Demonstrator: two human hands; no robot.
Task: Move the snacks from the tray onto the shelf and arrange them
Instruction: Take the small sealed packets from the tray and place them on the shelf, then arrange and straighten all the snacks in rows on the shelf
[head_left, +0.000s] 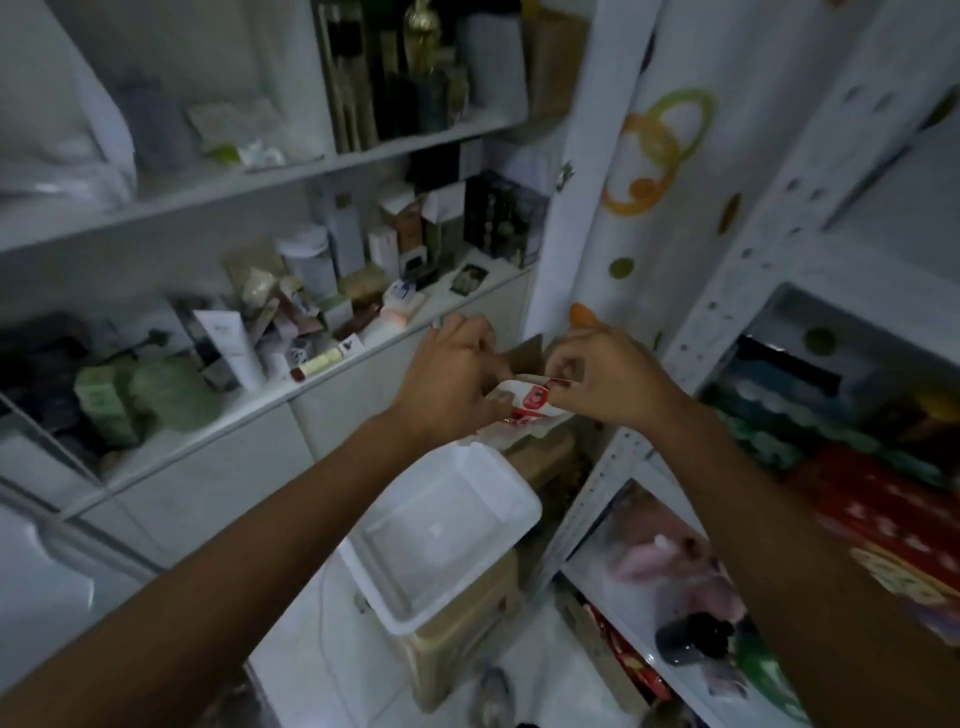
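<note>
A white-and-red snack packet (530, 404) is held in the air between both hands, just above the far end of the white tray (447, 540). Its left end is pinched by the curled fingers of the left hand (452, 379) and its upper right corner by the thumb and fingertips of the right hand (605, 382). The packet's long axis is seen to run roughly from hand to hand, and the shelf (597, 486) lies to its right, so the right hand is judged the nearer for setting it there.
</note>
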